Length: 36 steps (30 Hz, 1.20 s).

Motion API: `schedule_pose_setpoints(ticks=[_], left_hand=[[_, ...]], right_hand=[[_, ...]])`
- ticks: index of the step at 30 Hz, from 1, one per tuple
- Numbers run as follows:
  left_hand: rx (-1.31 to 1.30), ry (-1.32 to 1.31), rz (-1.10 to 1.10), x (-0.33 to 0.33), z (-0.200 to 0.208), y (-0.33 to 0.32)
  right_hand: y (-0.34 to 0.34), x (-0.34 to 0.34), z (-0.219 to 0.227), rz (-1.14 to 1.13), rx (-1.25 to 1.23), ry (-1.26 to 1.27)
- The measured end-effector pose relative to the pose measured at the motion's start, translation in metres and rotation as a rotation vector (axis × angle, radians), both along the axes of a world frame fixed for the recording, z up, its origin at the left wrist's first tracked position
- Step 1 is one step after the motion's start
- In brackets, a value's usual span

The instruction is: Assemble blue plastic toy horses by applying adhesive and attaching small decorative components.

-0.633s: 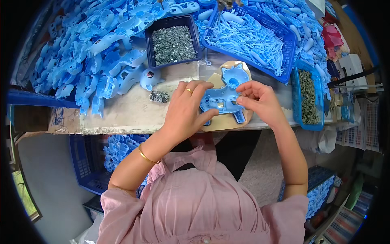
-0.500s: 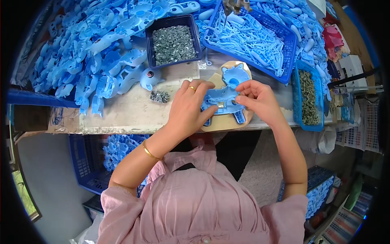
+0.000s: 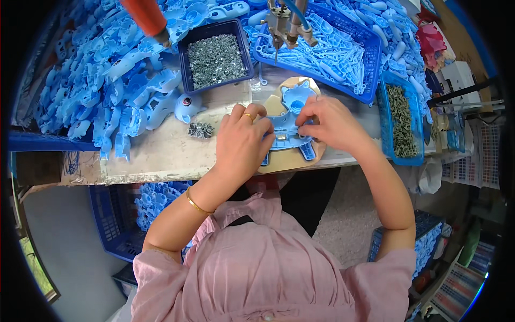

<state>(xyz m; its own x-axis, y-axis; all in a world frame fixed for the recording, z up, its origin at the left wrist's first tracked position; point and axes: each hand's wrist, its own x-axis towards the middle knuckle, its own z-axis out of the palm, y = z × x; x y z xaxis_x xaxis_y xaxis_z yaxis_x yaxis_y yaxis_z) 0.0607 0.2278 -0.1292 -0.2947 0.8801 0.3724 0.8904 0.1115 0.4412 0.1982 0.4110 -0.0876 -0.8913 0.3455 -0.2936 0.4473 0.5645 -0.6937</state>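
Note:
A blue plastic animal-shaped half shell [image 3: 298, 98] lies with its hollow side up in a tan shaped holder [image 3: 294, 162] near the table's front edge. My left hand [image 3: 241, 138] is at the shell's left end, its fingers bent and closed on the edge. Over the shell's right side, my right hand [image 3: 333, 124] has thumb and fingertips pinched together. What they hold, if anything, is hidden. Inside the shell's body lies a thin blue part, partly covered by my fingers.
Left lies a blue shell heap [image 3: 115, 70]; behind, a dark tray of small metal pieces [image 3: 215, 60] and a blue basket [image 3: 370, 80] of thin blue parts. Right is a screw-filled blue basket [image 3: 387, 155]. Above hang a metal tool head [image 3: 284, 32] and red-orange tool [image 3: 144, 16].
The view has shifted, bringing the red-orange tool and more of the metal tool head into sight. My right hand stays pinched over the shell, turned a little; my left hand keeps to its left end.

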Motion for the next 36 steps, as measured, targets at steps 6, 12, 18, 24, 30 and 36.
schedule_pose_setpoints(ticks=[6,12,18,24,30,36], left_hand=[[-0.024,0.09,0.046,0.0,0.006,0.001],[-0.014,0.071,0.05,0.001,-0.003,0.002],[0.118,-0.034,0.044,0.003,0.007,-0.006],[0.003,0.22,0.153,-0.074,0.011,-0.029],[-0.217,0.592,0.206,-0.142,0.016,0.026],[-0.411,0.625,0.117,-0.156,0.015,0.052]], right_hand=[[0.001,-0.013,0.007,0.052,0.277,-0.09],[-0.024,-0.024,0.008,0.134,0.61,-0.075],[-0.089,-0.161,0.094,-0.039,0.026,1.256],[-0.063,-0.173,0.166,-0.019,-0.119,0.595],[-0.039,-0.161,0.104,-0.014,-0.001,0.925],[-0.026,-0.138,0.101,-0.03,-0.001,0.865]])
